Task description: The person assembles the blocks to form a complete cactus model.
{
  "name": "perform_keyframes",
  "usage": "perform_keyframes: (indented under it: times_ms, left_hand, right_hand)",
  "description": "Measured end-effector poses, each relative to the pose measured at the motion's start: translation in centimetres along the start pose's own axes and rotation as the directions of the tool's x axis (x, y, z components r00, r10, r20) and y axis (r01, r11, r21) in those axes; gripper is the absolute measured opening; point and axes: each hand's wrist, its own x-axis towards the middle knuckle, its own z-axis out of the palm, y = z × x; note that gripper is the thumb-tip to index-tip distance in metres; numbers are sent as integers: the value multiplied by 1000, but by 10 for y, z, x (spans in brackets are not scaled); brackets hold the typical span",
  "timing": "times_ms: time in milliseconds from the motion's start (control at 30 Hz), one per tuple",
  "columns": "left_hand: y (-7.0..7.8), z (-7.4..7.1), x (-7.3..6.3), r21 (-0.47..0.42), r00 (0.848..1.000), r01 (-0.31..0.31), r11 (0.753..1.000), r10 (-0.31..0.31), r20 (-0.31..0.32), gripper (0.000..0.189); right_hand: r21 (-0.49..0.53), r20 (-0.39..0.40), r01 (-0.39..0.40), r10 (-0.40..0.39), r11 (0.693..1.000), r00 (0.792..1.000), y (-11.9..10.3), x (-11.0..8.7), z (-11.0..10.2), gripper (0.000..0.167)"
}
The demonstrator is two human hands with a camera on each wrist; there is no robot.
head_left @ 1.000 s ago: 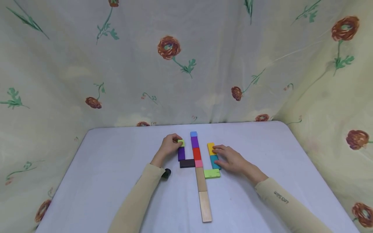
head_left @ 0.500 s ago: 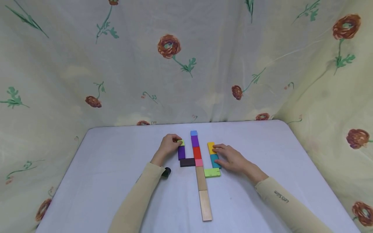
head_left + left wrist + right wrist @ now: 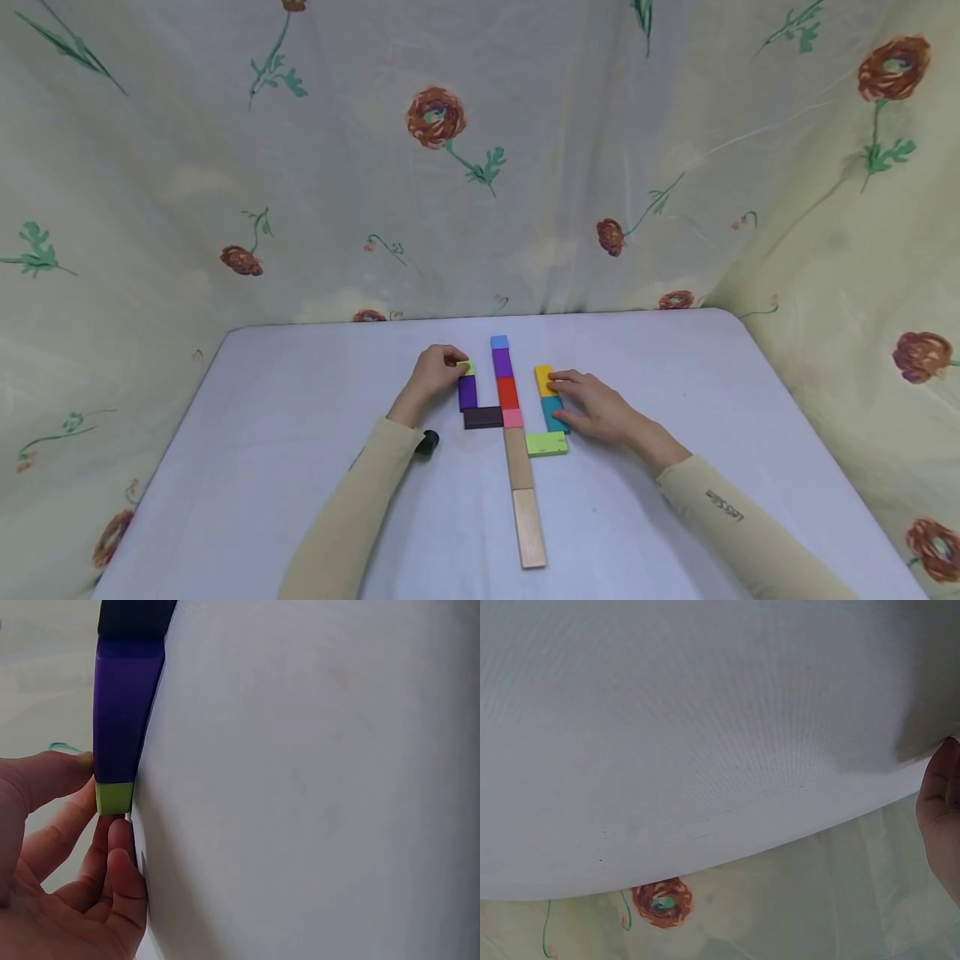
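Observation:
My left hand (image 3: 432, 375) has its fingers curled at a small lime block (image 3: 468, 367), pinching it against the end of a dark purple block (image 3: 468, 392). In the left wrist view, thumb and fingers come round the lime block (image 3: 114, 798). My right hand (image 3: 597, 407) lies with relaxed fingers on a yellow block (image 3: 543, 379) and a teal block (image 3: 553, 412). A black block (image 3: 483, 417) joins the purple one to a pink block (image 3: 512, 418). Beyond the pink block run red (image 3: 507, 392), violet (image 3: 502, 362) and light blue (image 3: 499, 342) blocks.
Two plain wooden blocks (image 3: 529, 527) form the line's near end. A green block (image 3: 547, 444) lies sideways to their right. Under the left wrist shows a round black object (image 3: 428, 443). The white table (image 3: 300, 467) backs onto a flowered curtain (image 3: 322, 208).

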Motion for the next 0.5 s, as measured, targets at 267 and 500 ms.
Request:
perform_keyframes:
  times_ms: [267, 500]
  left_hand:
    - [1, -2, -3, -20, 999, 35, 999, -35, 9, 20]
    - [8, -9, -8, 75, 998, -13, 997, 17, -58, 32]
  right_hand:
    - [5, -17, 42, -42, 999, 999, 2, 1, 0, 55]
    - [46, -65, 35, -32, 998, 997, 5, 0, -1, 48]
